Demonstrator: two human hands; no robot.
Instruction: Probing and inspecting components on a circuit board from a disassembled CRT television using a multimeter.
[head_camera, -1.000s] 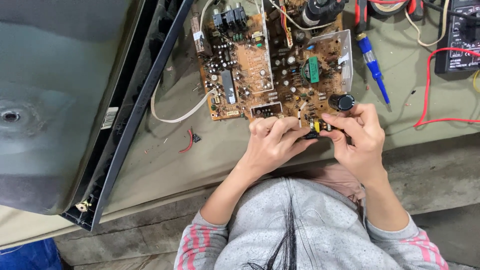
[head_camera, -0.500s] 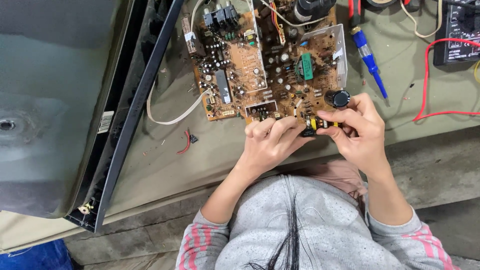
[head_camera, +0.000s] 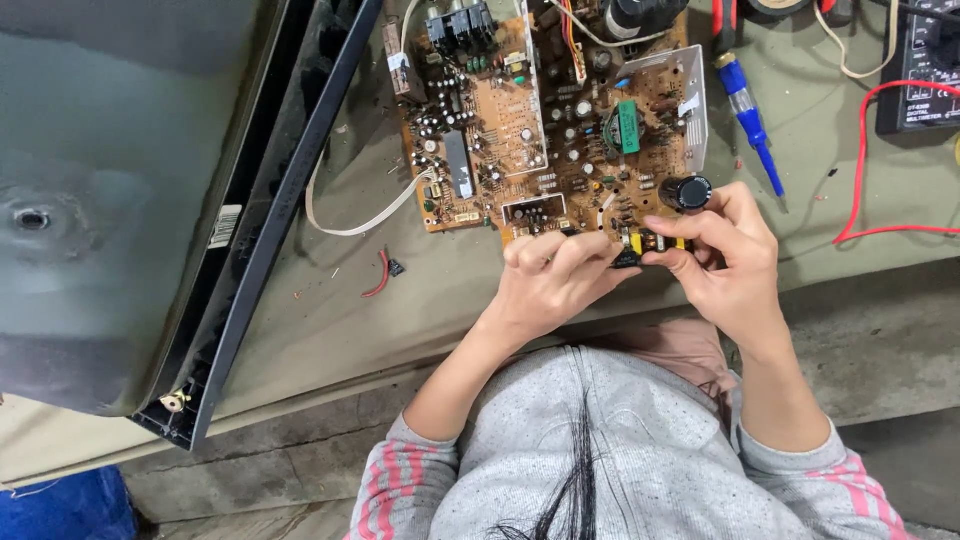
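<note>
Circuit board (head_camera: 545, 120), brown, component side up, flat on worktop (head_camera: 830, 160), near edge right under both hands. Small black-and-yellow part (head_camera: 645, 245) at board's near edge, pinched between right-hand fingers (head_camera: 690, 225); thumb below, index on top, pressed tight on it. Right hand (head_camera: 725, 265) curled, wrist toward body. Left hand (head_camera: 550, 285) just beside, fingers bent and bunched over the board's near rim, tips touching the edge next to the same part; whether pinching the part too or only steadying the board, cannot tell, tips hidden by knuckles.

Progress, as a judgement: part at the board edge in hand, seated or loose not readable from here. Board already out of its housing and lying bare. No solder iron or tool in either hand, so work now by fingers alone. Rest of board looks populated: black round capacitor (head_camera: 686, 190) just beyond right fingers, green transformer (head_camera: 627, 125) farther in, metal shield (head_camera: 680, 95) at right side.

Outward: blue screwdriver (head_camera: 748, 115) lying untouched to the right of board, red wire (head_camera: 880, 170) looping beyond it toward black multimeter (head_camera: 925, 70) at far right. White flat cable (head_camera: 350, 215) trailing off board's left side. Small red wire scrap (head_camera: 380, 275) loose on worktop. Big grey television shell (head_camera: 110, 200) face-down at left, apart from the board.
</note>
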